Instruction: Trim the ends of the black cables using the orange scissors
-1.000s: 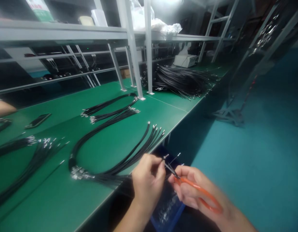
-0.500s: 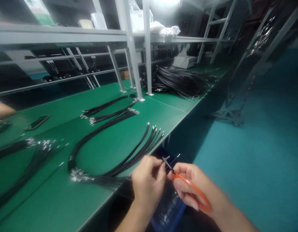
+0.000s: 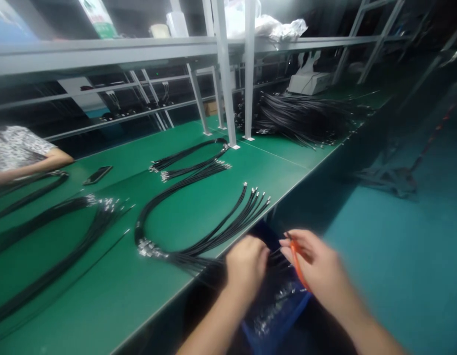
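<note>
My left hand [image 3: 246, 262] is closed round black cables [image 3: 209, 262] that run off the table's front edge; the fingertips are turned away from view. To its right, my right hand [image 3: 321, 266] holds orange-handled scissors [image 3: 298, 264]. Their blades are mostly hidden by the fingers, and thumb and fingertips come close to the cable ends. The cables belong to a bundle curving across the green table [image 3: 184, 217], gathered at silvery connectors [image 3: 150, 248]. Several of its silver-tipped ends [image 3: 257, 193] fan out near the edge. Below both hands hangs a blue bag [image 3: 276, 320] with small shiny bits in it.
More cable bundles lie at left [image 3: 76, 246] and behind [image 3: 191, 153]. A large cable pile [image 3: 306, 118] sits beyond the shelf posts [image 3: 228, 98]. A phone [image 3: 97, 175] lies near a co-worker's arm [image 3: 54, 160]. A wheeled stand [image 3: 395, 180] is on the floor at right.
The view has shifted left, bringing a co-worker's patterned sleeve into sight. The scissors' blades, which were at a cable end by my left fingers, have turned upward and moved away from the left hand.
</note>
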`<state>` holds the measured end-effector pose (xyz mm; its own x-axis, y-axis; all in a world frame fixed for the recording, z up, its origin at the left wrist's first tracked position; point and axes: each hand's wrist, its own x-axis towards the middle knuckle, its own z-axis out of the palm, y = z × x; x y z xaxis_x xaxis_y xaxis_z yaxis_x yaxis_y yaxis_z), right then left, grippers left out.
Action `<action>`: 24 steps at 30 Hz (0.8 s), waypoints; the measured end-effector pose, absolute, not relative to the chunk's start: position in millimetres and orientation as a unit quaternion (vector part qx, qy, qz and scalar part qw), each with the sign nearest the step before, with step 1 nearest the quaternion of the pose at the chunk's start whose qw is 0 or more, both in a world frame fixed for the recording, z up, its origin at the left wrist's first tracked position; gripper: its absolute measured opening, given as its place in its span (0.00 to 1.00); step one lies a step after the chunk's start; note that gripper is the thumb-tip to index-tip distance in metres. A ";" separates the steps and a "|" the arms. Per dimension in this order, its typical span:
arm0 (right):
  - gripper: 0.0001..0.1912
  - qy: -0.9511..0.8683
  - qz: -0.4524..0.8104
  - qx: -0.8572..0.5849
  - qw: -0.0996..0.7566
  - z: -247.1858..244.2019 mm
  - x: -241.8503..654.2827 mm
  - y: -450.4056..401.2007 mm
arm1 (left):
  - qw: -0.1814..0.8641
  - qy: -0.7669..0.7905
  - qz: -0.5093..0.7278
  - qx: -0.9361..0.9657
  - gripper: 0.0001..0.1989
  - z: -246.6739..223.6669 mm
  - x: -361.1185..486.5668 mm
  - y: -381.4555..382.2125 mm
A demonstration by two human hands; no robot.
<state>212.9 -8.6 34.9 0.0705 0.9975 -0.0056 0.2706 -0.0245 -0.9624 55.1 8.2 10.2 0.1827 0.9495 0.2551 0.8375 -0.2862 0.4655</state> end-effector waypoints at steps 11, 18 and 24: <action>0.06 -0.583 0.375 -0.608 0.388 2.5 198.2 4.8 | 0.154 0.706 0.260 0.640 0.07 24.8 -15.3 51.3; 0.15 -0.435 0.529 -0.526 0.503 32.2 213.3 -4.3 | 0.388 0.526 0.317 0.687 0.10 74.7 28.5 55.8; 0.19 -0.319 0.546 -0.462 0.622 51.7 209.0 -15.9 | 0.403 0.443 0.405 0.690 0.06 83.2 72.3 22.7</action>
<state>209.0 -15.9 51.7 0.2018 0.9735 -0.1076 -0.3846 -0.0223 -0.9228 72.3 22.7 83.2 0.2786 0.9390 0.2015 0.2856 -0.2814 0.9161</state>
